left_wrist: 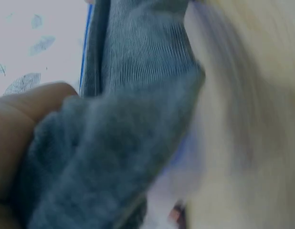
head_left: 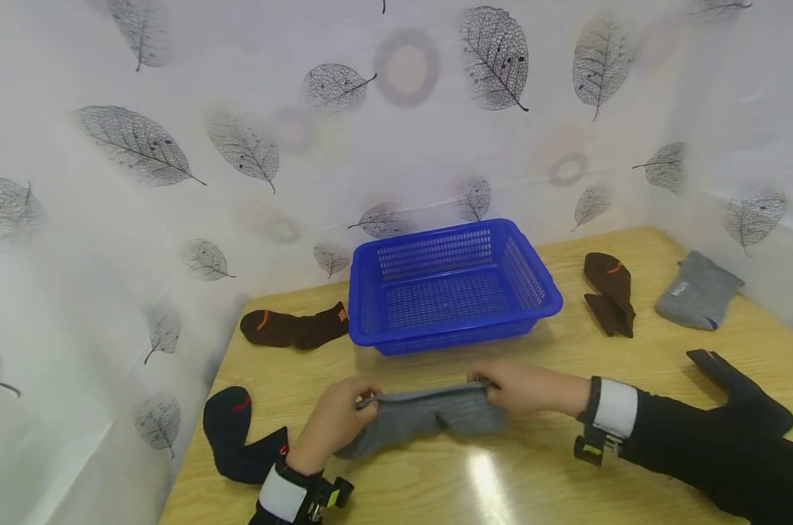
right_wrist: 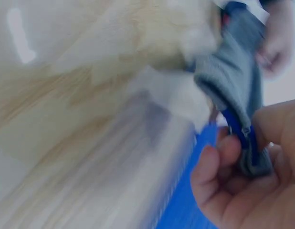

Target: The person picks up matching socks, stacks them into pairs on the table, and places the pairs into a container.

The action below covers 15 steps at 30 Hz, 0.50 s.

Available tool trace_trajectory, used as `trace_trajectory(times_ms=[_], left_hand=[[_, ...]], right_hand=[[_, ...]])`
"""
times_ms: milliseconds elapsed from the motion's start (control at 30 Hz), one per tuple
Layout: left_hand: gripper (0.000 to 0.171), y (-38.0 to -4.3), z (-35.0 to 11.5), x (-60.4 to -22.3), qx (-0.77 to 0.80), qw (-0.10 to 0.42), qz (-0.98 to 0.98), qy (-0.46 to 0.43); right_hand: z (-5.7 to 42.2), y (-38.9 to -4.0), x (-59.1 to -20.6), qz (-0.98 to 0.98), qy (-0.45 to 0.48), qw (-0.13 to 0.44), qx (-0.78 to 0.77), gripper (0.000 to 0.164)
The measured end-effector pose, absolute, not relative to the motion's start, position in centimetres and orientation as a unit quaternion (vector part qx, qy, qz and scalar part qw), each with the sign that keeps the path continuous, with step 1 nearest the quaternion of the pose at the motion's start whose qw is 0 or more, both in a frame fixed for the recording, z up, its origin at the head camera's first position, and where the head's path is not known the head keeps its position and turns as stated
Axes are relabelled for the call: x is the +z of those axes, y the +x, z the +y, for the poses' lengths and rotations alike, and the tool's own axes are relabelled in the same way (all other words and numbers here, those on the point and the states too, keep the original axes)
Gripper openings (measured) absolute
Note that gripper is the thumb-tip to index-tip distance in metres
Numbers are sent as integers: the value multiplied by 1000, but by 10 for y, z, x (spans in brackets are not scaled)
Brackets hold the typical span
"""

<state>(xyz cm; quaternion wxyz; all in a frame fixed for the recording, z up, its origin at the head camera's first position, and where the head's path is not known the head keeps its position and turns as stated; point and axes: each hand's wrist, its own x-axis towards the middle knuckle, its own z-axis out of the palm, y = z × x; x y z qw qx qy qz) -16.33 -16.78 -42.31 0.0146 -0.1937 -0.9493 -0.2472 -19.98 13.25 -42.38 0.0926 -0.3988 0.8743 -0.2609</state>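
Observation:
A grey sock (head_left: 429, 412) is stretched sideways between both hands in front of the basket, its upper edge nearly straight and its lower part sagging. The left hand (head_left: 339, 419) pinches one end, and the right hand (head_left: 517, 386) pinches the other. In the left wrist view the ribbed grey sock (left_wrist: 142, 52) fills much of the picture beside the thumb. From the right wrist, the sock's end (right_wrist: 233, 81) shows a blue patch, with the right hand's fingers (right_wrist: 209, 167) curled at it.
Behind the sock stands a blue plastic basket (head_left: 452, 339). Brown socks lie left (head_left: 278, 330) and right (head_left: 609, 292) of it. A dark sock (head_left: 229, 430) lies near the left hand; another grey sock (head_left: 694, 292) and a black sock (head_left: 740, 394) lie at right. Leaf-patterned curtain (head_left: 423, 146) borders the table.

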Motion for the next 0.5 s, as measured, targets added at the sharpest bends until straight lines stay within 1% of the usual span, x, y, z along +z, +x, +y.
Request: trace_trajectory(times_ms=[67,167,333,400,433,500], left_hand=[[8,-168,-159,-428,-273,-13,-939,-211],[7,-179,-145,-436,-287,-23,-930,-227],[8,-196,-123,-449,-271,-29,-932,-238],[7,-200,-117,-452,-263,-33,-935,-235],[8,-200,-115,-452,-258,-31,-937,-233],[11,-198,-111,-451,-240,-6,-944,-228]], right_hand=[[152,-206,-420,871,-382,118,-285,24],[170,-218,-419,876,-365,133,-285,21],[181,-227,-433,898,-365,111,-221,19],[182,-226,-438,905,-355,112,-208,17],[183,-225,-440,908,-348,111,-205,16],[183,-221,-441,918,-330,93,-199,15]])
